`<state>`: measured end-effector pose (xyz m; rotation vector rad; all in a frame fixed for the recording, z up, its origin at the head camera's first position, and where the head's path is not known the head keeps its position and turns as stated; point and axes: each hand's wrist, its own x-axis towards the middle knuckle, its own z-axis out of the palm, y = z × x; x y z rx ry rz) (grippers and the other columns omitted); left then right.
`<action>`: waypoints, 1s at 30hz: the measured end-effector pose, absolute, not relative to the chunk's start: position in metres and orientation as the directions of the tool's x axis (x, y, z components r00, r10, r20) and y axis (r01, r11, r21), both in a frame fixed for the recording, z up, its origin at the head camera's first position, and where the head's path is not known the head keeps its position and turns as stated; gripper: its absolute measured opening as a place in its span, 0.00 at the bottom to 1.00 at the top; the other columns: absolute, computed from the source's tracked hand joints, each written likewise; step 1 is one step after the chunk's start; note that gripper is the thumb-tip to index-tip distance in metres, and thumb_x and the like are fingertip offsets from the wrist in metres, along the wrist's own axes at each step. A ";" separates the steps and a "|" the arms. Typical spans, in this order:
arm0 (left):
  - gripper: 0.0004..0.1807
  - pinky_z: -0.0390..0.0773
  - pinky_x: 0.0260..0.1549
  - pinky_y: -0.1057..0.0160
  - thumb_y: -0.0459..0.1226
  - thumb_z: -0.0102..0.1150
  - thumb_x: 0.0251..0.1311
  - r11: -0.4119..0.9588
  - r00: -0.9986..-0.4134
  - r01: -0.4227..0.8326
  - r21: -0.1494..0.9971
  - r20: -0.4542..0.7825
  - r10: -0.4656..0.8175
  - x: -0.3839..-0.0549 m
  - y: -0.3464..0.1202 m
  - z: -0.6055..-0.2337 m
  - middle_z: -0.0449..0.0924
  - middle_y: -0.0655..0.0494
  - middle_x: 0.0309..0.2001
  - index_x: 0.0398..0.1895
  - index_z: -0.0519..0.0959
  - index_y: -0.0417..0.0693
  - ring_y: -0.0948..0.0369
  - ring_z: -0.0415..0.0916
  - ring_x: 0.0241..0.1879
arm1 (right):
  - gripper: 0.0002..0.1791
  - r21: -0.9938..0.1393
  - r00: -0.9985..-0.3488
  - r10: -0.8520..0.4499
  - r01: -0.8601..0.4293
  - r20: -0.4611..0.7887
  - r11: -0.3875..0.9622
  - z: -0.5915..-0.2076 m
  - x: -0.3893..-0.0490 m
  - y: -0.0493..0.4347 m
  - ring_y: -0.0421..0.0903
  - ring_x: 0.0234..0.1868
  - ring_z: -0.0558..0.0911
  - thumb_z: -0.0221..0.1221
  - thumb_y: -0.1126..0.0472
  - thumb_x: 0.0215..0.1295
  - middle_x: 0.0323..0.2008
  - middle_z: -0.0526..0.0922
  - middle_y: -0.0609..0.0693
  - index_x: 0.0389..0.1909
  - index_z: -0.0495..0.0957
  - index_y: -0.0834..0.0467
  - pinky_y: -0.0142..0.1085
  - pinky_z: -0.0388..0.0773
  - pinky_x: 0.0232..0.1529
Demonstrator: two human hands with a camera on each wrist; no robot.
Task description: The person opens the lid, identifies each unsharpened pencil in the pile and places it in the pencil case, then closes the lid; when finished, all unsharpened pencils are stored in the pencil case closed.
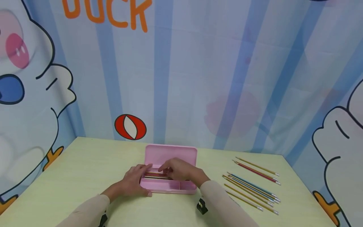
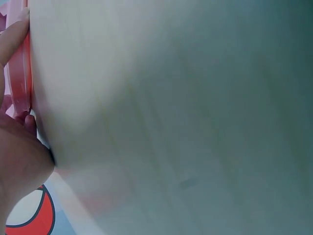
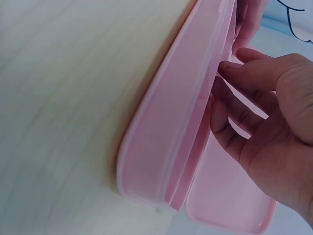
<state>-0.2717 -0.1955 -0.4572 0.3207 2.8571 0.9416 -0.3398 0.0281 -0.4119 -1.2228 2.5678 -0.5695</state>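
Note:
A pink pencil case lies on the table with its lid raised toward the back. Several pencils lie lengthwise in its long compartment. My left hand grips the case's left end, thumb at the front edge and fingers at the far side. In the left wrist view, the thumb rests along the case's wall. My right hand reaches down into the case over the pencils. Its fingers are loosely bent in the right wrist view, where the case wall hides what the fingertips touch.
To the right of the case, yellow, red and blue pencils are spread on the pale table, eraser ends toward the right. A front compartment of the case has a small divider. Behind the table hangs a striped blue curtain.

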 end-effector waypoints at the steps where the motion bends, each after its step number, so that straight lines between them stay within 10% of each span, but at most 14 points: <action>1: 0.59 0.59 0.65 0.34 0.51 0.81 0.39 0.784 -0.971 0.159 0.600 -0.046 0.233 -0.272 -0.195 -0.457 0.64 0.47 0.69 0.77 0.60 0.55 0.45 0.59 0.65 | 0.18 -0.443 -0.621 -0.782 -0.689 -0.046 0.574 -0.412 -0.340 0.029 0.35 0.36 0.77 0.59 0.71 0.67 0.44 0.87 0.44 0.54 0.85 0.54 0.23 0.75 0.38; 30: 0.59 0.60 0.64 0.33 0.50 0.81 0.39 0.781 -0.970 0.171 0.600 -0.038 0.242 -0.269 -0.192 -0.453 0.64 0.43 0.69 0.76 0.60 0.52 0.44 0.59 0.64 | 0.19 -0.530 -0.644 -0.764 -0.634 -0.039 0.562 -0.390 -0.342 0.140 0.48 0.46 0.84 0.60 0.70 0.66 0.48 0.85 0.57 0.58 0.79 0.64 0.35 0.81 0.47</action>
